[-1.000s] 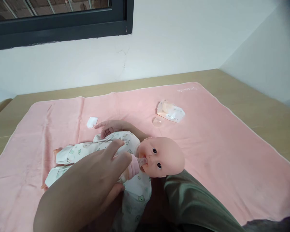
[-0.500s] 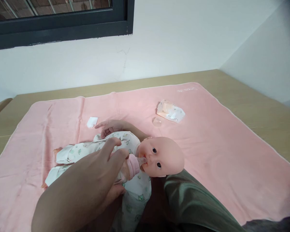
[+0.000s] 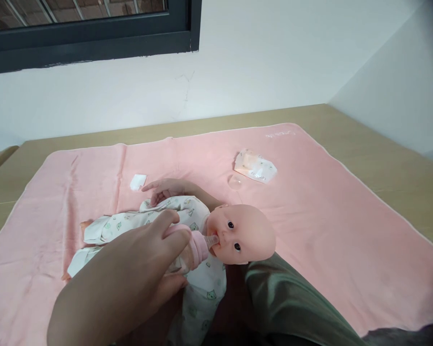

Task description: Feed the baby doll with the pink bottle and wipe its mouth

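Note:
A bald baby doll (image 3: pixel 243 233) in a white patterned outfit lies on its back, its head over my forearm. My left hand (image 3: pixel 159 245) wraps round a baby bottle with a pink collar (image 3: pixel 199 249). The bottle's clear teat touches the doll's mouth; much of its body is hidden by my fingers. My right arm passes beneath the doll's neck. Beyond the doll's far side shows my right hand (image 3: pixel 165 189), its index finger stretched out and the others loosely curled beside the doll's sleeve. A small white square packet (image 3: pixel 138 182) lies just past that fingertip.
On the pink blanket (image 3: pixel 339 206) lie a printed soft packet (image 3: pixel 255 166) and a clear dome-shaped cap (image 3: pixel 234 181). Green fabric (image 3: pixel 288 298) fills the lower middle right. A wooden surface (image 3: pixel 375 144) borders the blanket; a white wall (image 3: pixel 260 57) and dark window frame (image 3: pixel 94 43) stand behind.
My left hand's fingers have shifted slightly back along the bottle, so more of its pink upper part shows. The doll and my right hand stay where they were.

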Motion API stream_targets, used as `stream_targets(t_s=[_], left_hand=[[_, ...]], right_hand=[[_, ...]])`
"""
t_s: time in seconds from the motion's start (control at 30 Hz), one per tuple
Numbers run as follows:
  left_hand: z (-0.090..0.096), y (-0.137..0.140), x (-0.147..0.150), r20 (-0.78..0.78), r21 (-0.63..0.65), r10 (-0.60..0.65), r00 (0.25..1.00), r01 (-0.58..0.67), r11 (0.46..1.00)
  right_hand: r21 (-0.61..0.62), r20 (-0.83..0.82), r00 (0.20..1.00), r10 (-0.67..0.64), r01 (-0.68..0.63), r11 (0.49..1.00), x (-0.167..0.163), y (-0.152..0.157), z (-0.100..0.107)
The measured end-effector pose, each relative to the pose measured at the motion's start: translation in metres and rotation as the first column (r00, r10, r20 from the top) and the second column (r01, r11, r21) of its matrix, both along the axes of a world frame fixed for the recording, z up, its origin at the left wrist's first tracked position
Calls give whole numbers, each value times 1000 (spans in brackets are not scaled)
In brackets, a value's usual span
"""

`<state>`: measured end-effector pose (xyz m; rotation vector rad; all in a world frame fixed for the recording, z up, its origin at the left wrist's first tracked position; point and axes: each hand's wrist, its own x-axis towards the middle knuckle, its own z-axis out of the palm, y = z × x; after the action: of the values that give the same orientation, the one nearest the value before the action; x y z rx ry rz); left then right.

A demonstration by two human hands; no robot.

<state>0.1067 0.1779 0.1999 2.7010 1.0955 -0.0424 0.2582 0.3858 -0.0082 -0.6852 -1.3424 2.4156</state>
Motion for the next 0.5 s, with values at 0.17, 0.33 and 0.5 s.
stream_targets(t_s=[0.17, 0.33, 0.5], left_hand=[[-4, 1, -1, -55, 8, -95, 994, 96, 995], [-1, 0, -1, -74, -40, -19, 997, 16, 999], [-3, -1, -2, -59, -41, -23, 998, 20, 999]], right_hand=[[-9, -2, 1000, -12, 12, 1000, 1, -2, 3], [-13, 1, 1000, -4, 4, 1000, 2, -5, 7], [-15, 9, 1000, -13, 13, 1000, 3, -7, 9]])
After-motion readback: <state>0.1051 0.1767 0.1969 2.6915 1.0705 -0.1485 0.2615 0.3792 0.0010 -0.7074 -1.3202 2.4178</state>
